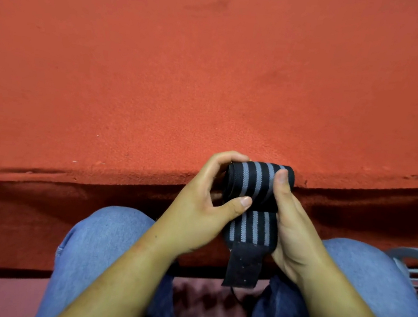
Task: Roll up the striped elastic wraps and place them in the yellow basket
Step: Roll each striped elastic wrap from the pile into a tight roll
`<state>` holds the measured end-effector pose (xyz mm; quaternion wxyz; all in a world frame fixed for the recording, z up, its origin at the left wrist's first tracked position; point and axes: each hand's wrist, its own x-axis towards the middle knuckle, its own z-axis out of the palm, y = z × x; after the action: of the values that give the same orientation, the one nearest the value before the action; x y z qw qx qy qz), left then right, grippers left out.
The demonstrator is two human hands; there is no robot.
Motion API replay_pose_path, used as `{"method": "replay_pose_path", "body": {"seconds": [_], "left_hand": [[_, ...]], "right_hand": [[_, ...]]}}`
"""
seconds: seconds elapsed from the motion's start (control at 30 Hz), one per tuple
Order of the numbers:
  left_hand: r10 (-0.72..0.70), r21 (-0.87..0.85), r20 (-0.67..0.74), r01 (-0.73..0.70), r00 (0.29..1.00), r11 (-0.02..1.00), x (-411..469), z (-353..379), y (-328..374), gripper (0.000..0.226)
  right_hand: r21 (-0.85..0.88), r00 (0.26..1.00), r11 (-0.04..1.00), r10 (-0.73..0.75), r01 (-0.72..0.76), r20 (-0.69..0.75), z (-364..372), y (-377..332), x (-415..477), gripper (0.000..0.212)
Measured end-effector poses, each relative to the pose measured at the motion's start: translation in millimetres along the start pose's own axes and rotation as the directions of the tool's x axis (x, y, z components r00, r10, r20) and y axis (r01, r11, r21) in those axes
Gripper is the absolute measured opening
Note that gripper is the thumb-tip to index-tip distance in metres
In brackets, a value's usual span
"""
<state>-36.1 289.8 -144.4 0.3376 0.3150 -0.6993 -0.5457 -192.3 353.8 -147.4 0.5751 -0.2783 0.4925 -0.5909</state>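
left hand (pixel 197 204) and right hand (pixel 291 221) curl fingers tight around the striped wrap (pixel 256 185).

Striped wrap (pixel 257 182) roll btwn both hands

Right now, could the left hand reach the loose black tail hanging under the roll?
Probably yes: the tail hangs free just below the thumb of the left hand, nothing covering it, though that hand grips the roll.
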Motion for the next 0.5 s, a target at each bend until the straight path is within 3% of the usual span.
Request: {"method": "replay_pose_path", "body": {"seconds": [0.17,0.3,0.37,0.5], "left_hand": [[-0.001,-0.024,0.021,0.002,1.000,1.000,-0.4,-0.8,-0.1,0.051],[0.016,0.005,0.019,-0.016,1.000,1.000,-1.9,0.4,2.5,0.055],[0.017,0.010,0.018,-0.017,1.000,1.000,-2.7,0.2,3.5,0.057],[-0.003,-0.004,0.016,0.003,1.000,1.000,-2.9,-0.7,4.2,0.059]], "right_hand": [[0.003,1.000,1.000,-0.015,0.015,-0.009,0.3,0.3,0.1,0.096],[0.014,0.999,1.000,-0.027,0.027,-0.032,1.6,-1.3,0.0,0.104],[0.016,0.999,0.999,-0.030,0.031,-0.025,3.4,-3.1,-1.1,0.098],[0.031,0.999,0.999,-0.036,0.037,-0.037,3.8,-3.9,-1.3,0.055]]}}
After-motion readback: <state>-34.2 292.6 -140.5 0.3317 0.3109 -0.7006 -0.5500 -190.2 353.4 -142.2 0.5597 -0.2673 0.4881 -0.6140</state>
